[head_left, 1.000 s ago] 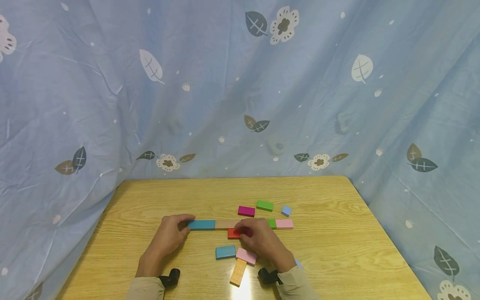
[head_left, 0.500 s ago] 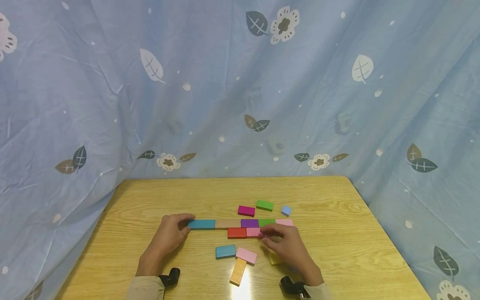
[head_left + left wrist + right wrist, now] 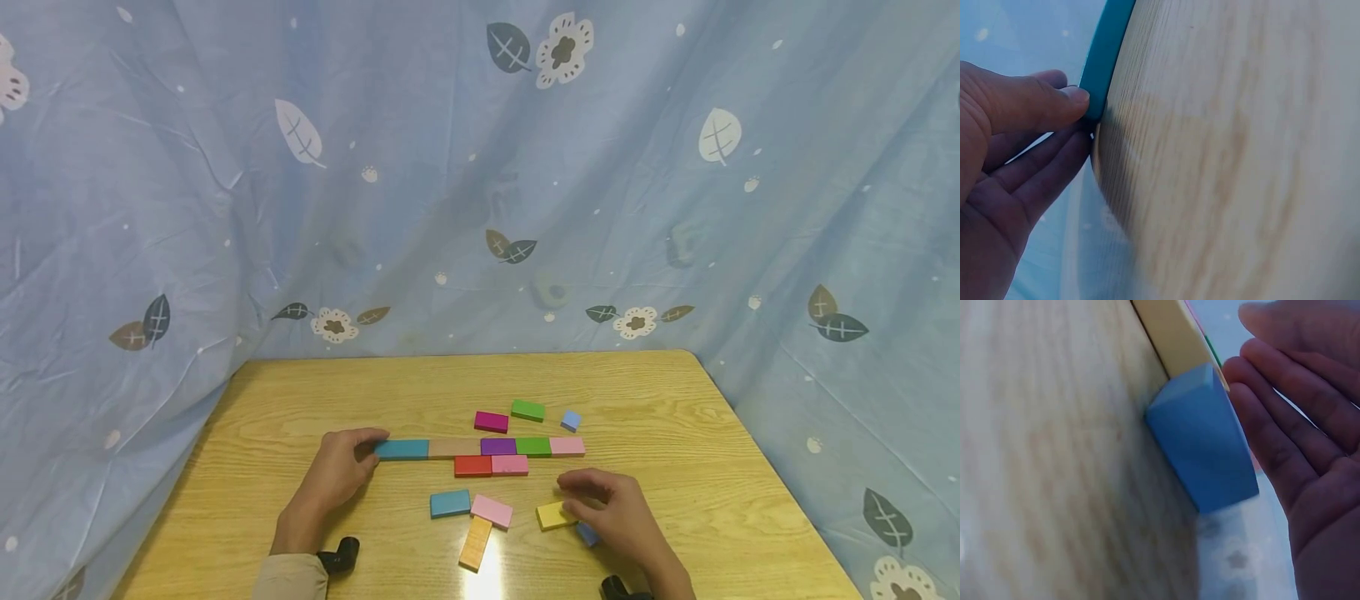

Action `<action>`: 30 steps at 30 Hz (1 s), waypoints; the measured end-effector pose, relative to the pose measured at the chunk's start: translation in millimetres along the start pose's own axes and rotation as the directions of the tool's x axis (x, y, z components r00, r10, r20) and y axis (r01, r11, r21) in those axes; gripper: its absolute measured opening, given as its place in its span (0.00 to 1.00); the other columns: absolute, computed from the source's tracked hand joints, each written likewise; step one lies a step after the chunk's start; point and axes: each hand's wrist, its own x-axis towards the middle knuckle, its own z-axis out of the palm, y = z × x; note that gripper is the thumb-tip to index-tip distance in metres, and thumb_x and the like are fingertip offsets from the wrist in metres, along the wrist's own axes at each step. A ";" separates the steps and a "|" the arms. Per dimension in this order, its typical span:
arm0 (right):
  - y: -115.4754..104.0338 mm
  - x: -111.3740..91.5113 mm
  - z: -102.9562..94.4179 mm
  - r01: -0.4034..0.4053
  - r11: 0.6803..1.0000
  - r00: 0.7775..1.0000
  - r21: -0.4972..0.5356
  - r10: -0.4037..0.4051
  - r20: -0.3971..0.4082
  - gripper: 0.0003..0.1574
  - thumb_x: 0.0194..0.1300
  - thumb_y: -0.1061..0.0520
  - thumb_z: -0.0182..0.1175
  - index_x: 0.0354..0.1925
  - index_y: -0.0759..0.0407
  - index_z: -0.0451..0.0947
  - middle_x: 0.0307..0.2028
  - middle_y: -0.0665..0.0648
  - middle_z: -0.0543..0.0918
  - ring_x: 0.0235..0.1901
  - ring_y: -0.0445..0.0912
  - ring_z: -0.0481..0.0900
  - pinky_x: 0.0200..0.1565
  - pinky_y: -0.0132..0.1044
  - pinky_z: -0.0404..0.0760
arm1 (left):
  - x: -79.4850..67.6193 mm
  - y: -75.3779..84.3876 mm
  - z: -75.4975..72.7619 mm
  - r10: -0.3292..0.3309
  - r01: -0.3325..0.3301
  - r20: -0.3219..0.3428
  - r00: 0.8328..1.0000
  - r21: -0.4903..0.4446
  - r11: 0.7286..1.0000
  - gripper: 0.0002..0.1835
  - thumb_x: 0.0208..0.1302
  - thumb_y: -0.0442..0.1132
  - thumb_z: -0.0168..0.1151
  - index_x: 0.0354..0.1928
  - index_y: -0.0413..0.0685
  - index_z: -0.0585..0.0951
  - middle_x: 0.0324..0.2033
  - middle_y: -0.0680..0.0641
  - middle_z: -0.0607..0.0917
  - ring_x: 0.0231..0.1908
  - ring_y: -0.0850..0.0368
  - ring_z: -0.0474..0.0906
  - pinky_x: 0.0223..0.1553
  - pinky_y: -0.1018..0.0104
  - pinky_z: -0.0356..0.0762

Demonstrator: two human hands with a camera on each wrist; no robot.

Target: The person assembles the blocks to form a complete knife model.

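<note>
In the head view my left hand (image 3: 337, 471) pinches the left end of a long blue block (image 3: 402, 450). The left wrist view shows the thumb along the edge of that block (image 3: 1108, 59), other fingers behind. This block starts a straight row that runs on through tan (image 3: 454, 448), purple (image 3: 498, 447), green (image 3: 533, 447) and pink (image 3: 567, 447) blocks. Against its near side lie a red block (image 3: 472, 466) and a pink one (image 3: 510, 465), end to end. Over a yellow block (image 3: 553, 516) and a small blue block (image 3: 1204, 444) hovers my right hand (image 3: 622, 512), fingers loosely bent, holding nothing.
Beyond the row sit a magenta block (image 3: 491, 422), a green block (image 3: 528, 410) and a light blue cube (image 3: 571, 421). Nearer me are a blue block (image 3: 450, 504), a pale pink block (image 3: 492, 512) and an orange block (image 3: 476, 543). A patterned curtain (image 3: 480, 183) surrounds the wooden table (image 3: 675, 417).
My right hand has left the red and pink blocks, now lying together below the row, and moved right and nearer to the yellow block. My left hand has stayed in place.
</note>
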 end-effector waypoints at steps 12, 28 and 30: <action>2.9 -11.4 -1.5 -0.040 0.988 0.999 -0.146 0.043 0.015 0.20 0.63 0.58 0.80 0.53 0.47 0.92 0.52 0.45 0.94 0.57 0.38 0.89 0.61 0.27 0.85 | -0.1 -1.0 0.2 0.003 -0.003 -0.004 1.000 0.007 1.000 0.21 0.68 0.23 0.71 0.62 0.42 0.89 0.59 0.41 0.91 0.65 0.38 0.85 0.67 0.41 0.84; -1.6 -9.0 0.7 -0.046 0.998 0.999 -0.045 0.047 0.005 0.18 0.66 0.62 0.77 0.54 0.57 0.91 0.54 0.56 0.93 0.53 0.41 0.92 0.54 0.31 0.91 | 1.8 -0.9 -0.9 0.008 -0.007 -0.007 1.000 0.016 1.000 0.21 0.67 0.23 0.72 0.61 0.42 0.89 0.59 0.40 0.91 0.65 0.37 0.85 0.68 0.40 0.84; -4.2 -7.2 1.5 -0.041 0.999 0.999 -0.033 0.041 -0.008 0.18 0.66 0.62 0.78 0.54 0.57 0.91 0.54 0.57 0.93 0.54 0.42 0.92 0.55 0.31 0.91 | 1.9 -0.8 -1.5 0.006 -0.006 -0.006 1.000 0.015 1.000 0.21 0.67 0.23 0.71 0.61 0.42 0.89 0.59 0.40 0.91 0.65 0.37 0.85 0.68 0.39 0.84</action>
